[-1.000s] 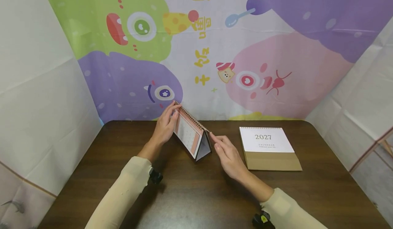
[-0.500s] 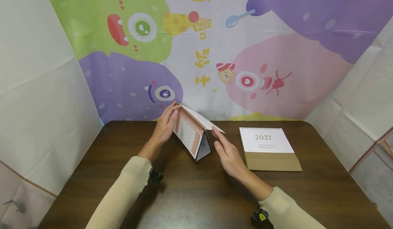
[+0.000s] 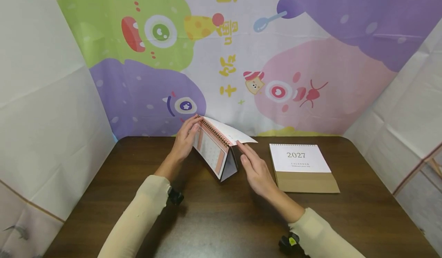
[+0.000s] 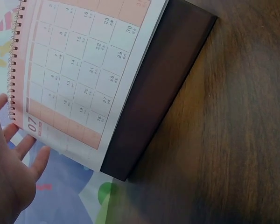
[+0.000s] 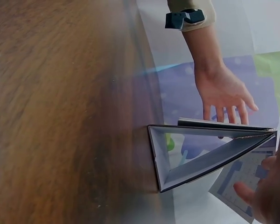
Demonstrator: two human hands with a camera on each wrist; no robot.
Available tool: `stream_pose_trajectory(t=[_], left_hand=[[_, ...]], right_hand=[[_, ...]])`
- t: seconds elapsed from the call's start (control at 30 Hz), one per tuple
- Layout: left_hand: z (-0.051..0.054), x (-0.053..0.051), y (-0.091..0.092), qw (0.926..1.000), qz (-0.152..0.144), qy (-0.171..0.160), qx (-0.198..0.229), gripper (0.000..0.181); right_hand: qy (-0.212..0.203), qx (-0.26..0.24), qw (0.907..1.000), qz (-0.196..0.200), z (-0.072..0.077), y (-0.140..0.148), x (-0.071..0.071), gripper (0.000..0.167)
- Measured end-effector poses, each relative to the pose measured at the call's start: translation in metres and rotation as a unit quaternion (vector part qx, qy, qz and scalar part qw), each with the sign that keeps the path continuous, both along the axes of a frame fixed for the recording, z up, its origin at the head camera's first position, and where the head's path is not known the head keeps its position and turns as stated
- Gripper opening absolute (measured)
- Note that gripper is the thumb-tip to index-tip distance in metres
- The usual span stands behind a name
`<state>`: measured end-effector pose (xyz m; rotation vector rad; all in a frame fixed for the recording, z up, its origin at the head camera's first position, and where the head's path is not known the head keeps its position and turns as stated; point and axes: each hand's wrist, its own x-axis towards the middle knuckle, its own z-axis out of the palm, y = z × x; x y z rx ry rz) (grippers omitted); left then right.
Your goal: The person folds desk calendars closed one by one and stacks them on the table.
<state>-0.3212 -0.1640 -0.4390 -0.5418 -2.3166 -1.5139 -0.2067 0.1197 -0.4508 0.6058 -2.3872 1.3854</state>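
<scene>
A triangular desk calendar [image 3: 211,150] stands at an angle on the table, its pink-and-white grid page facing left. In the left wrist view this calendar page [image 4: 70,70] reads 07. My left hand [image 3: 183,139] touches the calendar's far end with extended fingers, some by the spiral binding [image 3: 215,132]. At the near end, my right hand [image 3: 256,169] touches a loose page [image 3: 229,131] with its straight fingertips; that page sticks out behind the binding. The right wrist view shows the hollow stand [image 5: 161,161] end-on. The right fingertips' undersides are partly hidden.
A second calendar [image 3: 300,158], white with a tan lower strip and marked 2027, leans back on the right of the dark wooden table [image 3: 221,219]. Behind the table hangs a cartoon-printed cloth [image 3: 228,58]. White cloth walls [image 3: 45,96] stand at both sides.
A page has swung up and out behind the binding, with the right fingertips at its edge. The right hand has shifted slightly upward; the left hand stays nearly in place.
</scene>
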Motion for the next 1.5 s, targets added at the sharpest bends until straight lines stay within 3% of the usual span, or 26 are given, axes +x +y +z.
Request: stream_pose_trajectory(t=[0.47,0.83,1.5], left_hand=[[0.001,-0.002,-0.002,1.0000,-0.006,0.004,-0.001,0.046],[0.003,-0.001,-0.003,1.0000,-0.003,0.006,-0.002,0.045],[0.002,0.000,-0.002,0.9996,0.003,0.029,0.005,0.042]], right_hand=[[0.025,-0.016,0.9995,-0.001,0.015,-0.009,0.000,0.047],[0.071,-0.023,0.9967,0.032,0.022,-0.016,0.002,0.046],[0.113,-0.012,0.9920,0.055,0.025,-0.020,0.003,0.044]])
